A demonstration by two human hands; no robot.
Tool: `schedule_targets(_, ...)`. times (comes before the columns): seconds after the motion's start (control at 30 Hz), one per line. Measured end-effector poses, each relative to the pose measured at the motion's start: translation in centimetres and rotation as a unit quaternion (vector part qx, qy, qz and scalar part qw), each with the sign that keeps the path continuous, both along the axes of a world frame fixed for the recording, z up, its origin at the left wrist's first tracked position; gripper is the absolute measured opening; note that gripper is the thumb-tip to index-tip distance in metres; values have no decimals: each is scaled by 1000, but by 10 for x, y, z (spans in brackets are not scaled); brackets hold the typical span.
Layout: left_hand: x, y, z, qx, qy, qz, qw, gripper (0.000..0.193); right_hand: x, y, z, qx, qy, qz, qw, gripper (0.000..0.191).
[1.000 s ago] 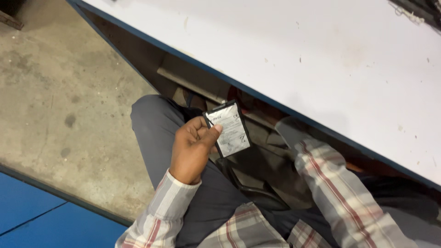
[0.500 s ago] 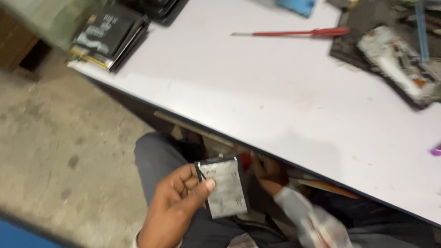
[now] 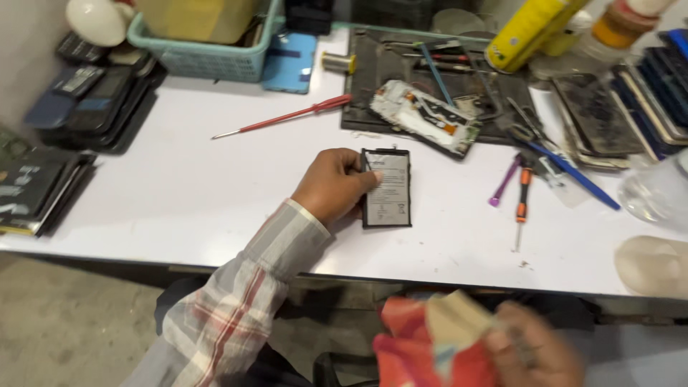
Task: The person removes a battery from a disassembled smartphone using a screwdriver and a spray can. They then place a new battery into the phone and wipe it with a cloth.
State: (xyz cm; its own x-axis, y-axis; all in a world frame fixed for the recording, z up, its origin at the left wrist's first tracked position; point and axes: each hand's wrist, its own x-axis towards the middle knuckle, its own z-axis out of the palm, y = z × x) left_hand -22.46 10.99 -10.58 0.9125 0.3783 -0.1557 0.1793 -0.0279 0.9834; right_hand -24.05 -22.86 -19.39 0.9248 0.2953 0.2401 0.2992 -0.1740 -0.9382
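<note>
My left hand rests on the white table and grips the left edge of a flat black phone battery with a pale label. The battery lies flat on the tabletop. A plaid sleeve covers my left forearm. Below the table's front edge, my right hand is blurred and holds a red bundle with a tan piece on top. What the bundle is cannot be told.
A red screwdriver lies behind my left hand. A dark work mat carries an opened phone and tools. A small orange screwdriver, purple tool and blue pen lie right of the battery. Phone stacks and a teal basket stand at left.
My left hand has brought the battery up from my lap and laid it on the table. The view has tilted up to the tabletop, and my right hand with the red bundle has appeared.
</note>
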Motion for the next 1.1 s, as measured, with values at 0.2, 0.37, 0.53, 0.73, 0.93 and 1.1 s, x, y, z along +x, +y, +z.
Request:
schedule_targets(0.2, 3, -6, 15, 330, 81, 57, 939, 42, 39, 7, 87, -19, -78, -4, 997, 11)
schedule_targets(0.37, -54, -65, 13, 126, -115, 9, 985, 63, 28, 53, 103, 47, -79, 54, 994, 20)
schedule_targets(0.53, -115, -119, -16, 72, -184, 37, 980, 43, -16, 90, 63, 123, 5, 173, 977, 35)
schedule_targets(0.73, -162, -93, -52, 115, -16, 166, 979, 40, -33, 74, 20, -225, 128, 220, 941, 33)
schedule_targets(0.93, -158, -79, -51, -93, -119, 191, 970, 43, -6, 79, 17, 45, -232, 305, 923, 27)
schedule_targets(1.1, -125, -86, -8, 91, -40, -10, 995, 45, 5, 86, 47, -33, -195, 234, 952, 21)
